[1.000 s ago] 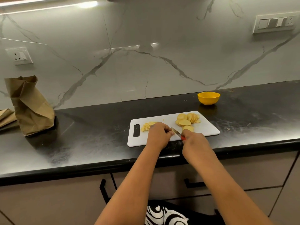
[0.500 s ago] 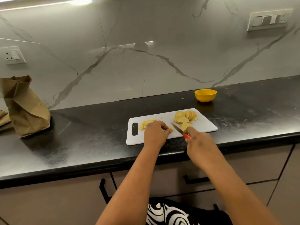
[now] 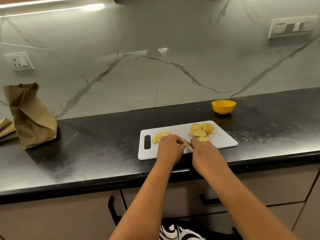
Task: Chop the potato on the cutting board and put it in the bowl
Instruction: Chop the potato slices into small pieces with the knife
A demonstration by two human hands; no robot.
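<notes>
On the white cutting board (image 3: 223,142), her left hand (image 3: 170,149) curls its fingers over a potato piece while the right hand (image 3: 205,152) grips the knife (image 3: 186,141); slices (image 3: 201,130) lie behind, near the yellow bowl (image 3: 223,106).

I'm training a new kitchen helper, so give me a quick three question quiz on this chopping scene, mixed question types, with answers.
1. True or false: the yellow bowl sits on the cutting board.
2. Which hand holds the knife?
3. The chopped pieces lie: A) nearest the board's handle slot, B) in the bowl, C) by the paper bag.

Key: 1 false, it stands on the counter behind the board. 2 the right hand. 3 A.
</notes>
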